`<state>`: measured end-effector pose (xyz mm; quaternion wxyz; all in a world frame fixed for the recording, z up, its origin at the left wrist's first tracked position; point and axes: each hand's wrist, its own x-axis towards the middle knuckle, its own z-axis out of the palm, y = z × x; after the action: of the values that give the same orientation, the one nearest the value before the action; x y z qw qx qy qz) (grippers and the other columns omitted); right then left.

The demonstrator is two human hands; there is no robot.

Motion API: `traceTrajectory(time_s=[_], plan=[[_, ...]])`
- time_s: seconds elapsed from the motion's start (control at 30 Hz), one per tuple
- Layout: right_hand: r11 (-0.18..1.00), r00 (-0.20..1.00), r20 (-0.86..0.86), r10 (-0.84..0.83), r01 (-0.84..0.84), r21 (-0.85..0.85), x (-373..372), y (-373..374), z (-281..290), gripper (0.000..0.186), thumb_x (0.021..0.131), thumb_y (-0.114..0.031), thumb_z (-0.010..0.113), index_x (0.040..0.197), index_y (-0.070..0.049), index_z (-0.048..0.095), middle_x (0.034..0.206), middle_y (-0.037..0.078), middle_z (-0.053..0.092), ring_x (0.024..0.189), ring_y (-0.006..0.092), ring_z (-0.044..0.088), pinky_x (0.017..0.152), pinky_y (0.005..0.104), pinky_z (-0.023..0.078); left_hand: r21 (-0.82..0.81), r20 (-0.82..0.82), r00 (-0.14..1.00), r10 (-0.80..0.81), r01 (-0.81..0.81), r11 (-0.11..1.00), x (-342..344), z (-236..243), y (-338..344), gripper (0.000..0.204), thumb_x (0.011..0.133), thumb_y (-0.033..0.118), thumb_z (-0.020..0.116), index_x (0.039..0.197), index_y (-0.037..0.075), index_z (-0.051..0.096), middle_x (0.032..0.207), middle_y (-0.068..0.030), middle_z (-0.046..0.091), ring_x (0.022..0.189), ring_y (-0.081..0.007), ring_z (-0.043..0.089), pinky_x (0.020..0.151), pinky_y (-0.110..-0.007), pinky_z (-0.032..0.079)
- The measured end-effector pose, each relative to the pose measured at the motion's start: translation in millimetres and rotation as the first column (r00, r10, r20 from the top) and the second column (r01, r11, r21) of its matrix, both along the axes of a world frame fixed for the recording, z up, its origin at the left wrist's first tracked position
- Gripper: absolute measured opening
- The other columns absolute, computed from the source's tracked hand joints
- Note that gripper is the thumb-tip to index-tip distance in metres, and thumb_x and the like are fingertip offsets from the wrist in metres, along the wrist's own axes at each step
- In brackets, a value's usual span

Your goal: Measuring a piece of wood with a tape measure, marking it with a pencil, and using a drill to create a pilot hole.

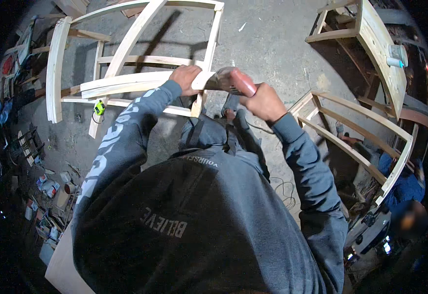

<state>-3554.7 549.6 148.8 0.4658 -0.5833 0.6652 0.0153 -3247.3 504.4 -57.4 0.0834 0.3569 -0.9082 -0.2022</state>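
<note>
A pale wooden frame with curved rails stands at the upper left. My left hand grips a curved light board near its right end, fingers wrapped over it. My right hand, just to its right, is closed on a tool with a red part and a blurred grey part, held at that board end; the tool's exact kind is unclear. A lime-green tape measure hangs on the frame below the board.
Another wooden piece with a bucket is at upper right. A curved frame stands at right, beside a person in blue. Scattered clutter lies at left. A cord lies on the concrete floor.
</note>
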Motion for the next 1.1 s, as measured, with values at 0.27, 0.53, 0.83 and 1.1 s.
traceTrajectory(time_s=[0.27, 0.53, 0.83, 1.1], plan=[[0.990, 0.986, 0.090, -0.139, 0.136, 0.044, 4, 19, 19, 0.043, 0.076, -0.034, 0.075, 0.085, 0.008, 0.071, 0.071, 0.024, 0.069, 0.071, 0.0327, 0.073, 0.069, 0.0411, 0.057, 0.026, 0.062, 0.998, 0.028, -0.030, 0.999, 3, 2, 11, 0.074, 0.067, 0.042, 0.083, 0.126, 0.006, 0.058, 0.114, -0.0160, 0.064, 0.107, -0.0357, 0.063, 0.094, -0.047, 0.049], [0.990, 0.985, 0.104, -0.140, 0.136, 0.045, -9, 33, 137, 0.029, 0.081, -0.020, 0.071, 0.092, 0.007, 0.067, 0.070, 0.009, 0.066, 0.062, 0.0159, 0.065, 0.059, 0.0338, 0.053, 0.020, 0.142, 0.990, 0.005, -0.008, 1.000, 5, 0, 12, 0.075, 0.070, 0.048, 0.081, 0.128, 0.006, 0.058, 0.116, -0.0146, 0.063, 0.108, -0.0336, 0.061, 0.093, -0.047, 0.049], [0.987, 0.998, 0.011, -0.058, 0.059, -0.151, -26, 78, 140, 0.027, 0.080, -0.016, 0.069, 0.092, 0.008, 0.065, 0.065, 0.007, 0.062, 0.061, 0.0125, 0.063, 0.057, 0.0317, 0.051, -0.264, 0.142, 0.976, 0.165, -0.123, 0.957, -2, -10, 39, 0.088, 0.072, 0.058, 0.081, 0.138, 0.008, 0.052, 0.130, -0.0135, 0.057, 0.126, -0.0324, 0.052, 0.107, -0.054, 0.038], [0.998, 0.999, -0.013, 0.033, -0.034, -0.045, -32, 74, 117, 0.026, 0.086, -0.012, 0.071, 0.101, 0.008, 0.066, 0.076, 0.004, 0.065, 0.063, 0.0109, 0.062, 0.058, 0.0277, 0.050, -0.095, 0.188, 0.960, 0.206, -0.191, 0.977, 3, -4, 37, 0.079, 0.069, 0.060, 0.082, 0.120, 0.005, 0.058, 0.118, -0.0159, 0.061, 0.114, -0.0351, 0.058, 0.098, -0.048, 0.045]])
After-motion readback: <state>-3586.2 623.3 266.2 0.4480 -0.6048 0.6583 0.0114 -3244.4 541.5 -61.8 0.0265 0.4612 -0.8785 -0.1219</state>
